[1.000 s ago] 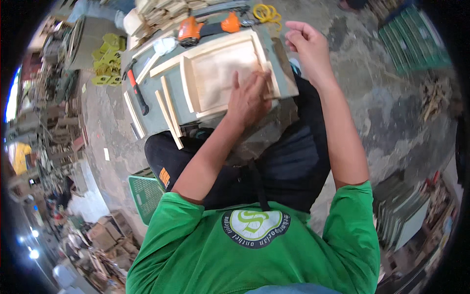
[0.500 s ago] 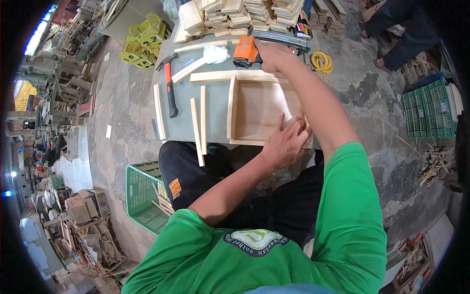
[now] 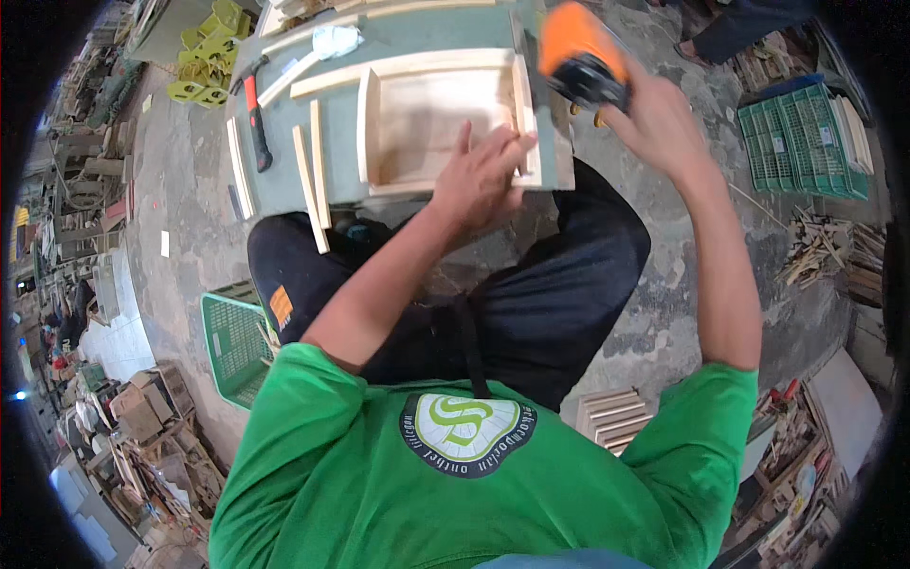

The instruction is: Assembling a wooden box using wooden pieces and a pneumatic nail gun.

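Note:
A shallow wooden box [image 3: 367, 128] with a thin bottom lies on the grey-green worktable. My left hand [image 3: 480, 178] is at its near right corner, fingers closed round the near end of the wooden strip [image 3: 520, 100] on the right side; the index finger stands apart. My right hand [image 3: 659, 121] grips an orange and black nail gun [image 3: 583, 55], held up to the right of the box and blurred by motion. The nail gun's tip is hard to make out. A long wooden strip [image 3: 327, 82] at the box's far side sticks out to the left.
On the table's left lie a red and black hammer [image 3: 256, 119], loose wooden strips [image 3: 308, 180] and a white plastic bag [image 3: 336, 41]. Green crates stand on the floor at left [image 3: 223, 351] and right [image 3: 801, 137]. Another person's leg [image 3: 749, 28] shows at the far right.
My right hand has lifted the nail gun off the far side of the table and brought it right and nearer. My left hand stays at the box's right side. The view has shifted.

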Available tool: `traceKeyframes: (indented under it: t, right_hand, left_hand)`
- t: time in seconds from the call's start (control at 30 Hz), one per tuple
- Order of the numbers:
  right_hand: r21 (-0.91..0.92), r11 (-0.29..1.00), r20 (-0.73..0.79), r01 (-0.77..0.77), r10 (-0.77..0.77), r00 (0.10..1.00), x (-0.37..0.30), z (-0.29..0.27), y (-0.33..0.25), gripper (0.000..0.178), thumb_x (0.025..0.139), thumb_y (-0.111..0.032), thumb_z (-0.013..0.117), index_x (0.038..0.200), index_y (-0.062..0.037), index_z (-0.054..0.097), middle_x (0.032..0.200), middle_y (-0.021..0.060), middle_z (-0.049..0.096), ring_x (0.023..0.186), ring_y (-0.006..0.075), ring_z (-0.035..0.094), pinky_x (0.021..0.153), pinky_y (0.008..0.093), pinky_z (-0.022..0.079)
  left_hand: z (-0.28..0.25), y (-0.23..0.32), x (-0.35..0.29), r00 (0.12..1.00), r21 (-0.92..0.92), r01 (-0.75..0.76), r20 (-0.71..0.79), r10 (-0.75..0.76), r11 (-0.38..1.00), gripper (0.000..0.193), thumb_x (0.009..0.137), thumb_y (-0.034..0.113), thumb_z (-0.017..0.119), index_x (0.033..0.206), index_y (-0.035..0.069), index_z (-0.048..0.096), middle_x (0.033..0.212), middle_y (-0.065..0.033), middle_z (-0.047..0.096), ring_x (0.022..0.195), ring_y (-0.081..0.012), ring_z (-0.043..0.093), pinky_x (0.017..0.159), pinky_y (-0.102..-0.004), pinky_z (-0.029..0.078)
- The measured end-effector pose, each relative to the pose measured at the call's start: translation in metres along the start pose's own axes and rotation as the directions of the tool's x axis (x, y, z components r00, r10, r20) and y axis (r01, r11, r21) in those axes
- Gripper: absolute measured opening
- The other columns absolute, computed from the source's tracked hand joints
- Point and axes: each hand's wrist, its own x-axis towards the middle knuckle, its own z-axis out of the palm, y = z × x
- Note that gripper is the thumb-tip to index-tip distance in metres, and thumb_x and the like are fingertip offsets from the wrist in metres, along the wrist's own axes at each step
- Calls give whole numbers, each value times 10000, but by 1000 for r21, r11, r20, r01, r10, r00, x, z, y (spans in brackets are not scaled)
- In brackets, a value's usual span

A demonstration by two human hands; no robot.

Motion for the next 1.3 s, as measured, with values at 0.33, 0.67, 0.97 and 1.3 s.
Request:
traceKeyframes:
  t: [0.33, 0.67, 0.97, 1.3]
  right_hand:
    - [-64, 996, 13, 68, -67, 998, -189, 55, -49, 628, 831, -219, 740, 1413, -64, 559, 839, 118, 700, 719, 323, 703, 664, 439, 566]
    - [-212, 937, 44, 279, -276, 960, -192, 89, -63, 364, 926, -133, 610, 1285, -75, 633, 713, 31, 594, 631, 214, 644, 598, 366, 523]
    - [-238, 941, 41, 241, -238, 970, -192, 94, -64, 358, 934, -139, 612, 1288, -87, 629, 712, 38, 599, 632, 224, 648, 601, 379, 527]
    - [-204, 956, 69, 213, -203, 977, -191, 95, -64, 370, 934, -155, 623, 1298, -90, 628, 739, 61, 641, 656, 257, 669, 615, 408, 533]
  left_hand:
    - [9, -5, 3, 997, 111, 42, 67, -50, 993, 848, 852, 241, 822, 1554, 152, 354, 1486, -164, 539, 1410, -322, 511, 1249, -630, 203]
    - [20, -6, 0, 992, 156, -39, -116, 57, 987, 867, 771, 245, 837, 1525, 136, 423, 1237, -89, 635, 1241, -286, 621, 1175, -662, 312]
    - [17, -5, 2, 999, 163, 47, -17, -44, 985, 845, 819, 263, 794, 1552, 156, 387, 1280, -70, 628, 1290, -268, 594, 1222, -645, 249]
    - [18, -4, 2, 999, 157, 41, -41, -35, 987, 807, 839, 249, 775, 1547, 159, 399, 1270, -74, 626, 1282, -270, 595, 1223, -648, 244]
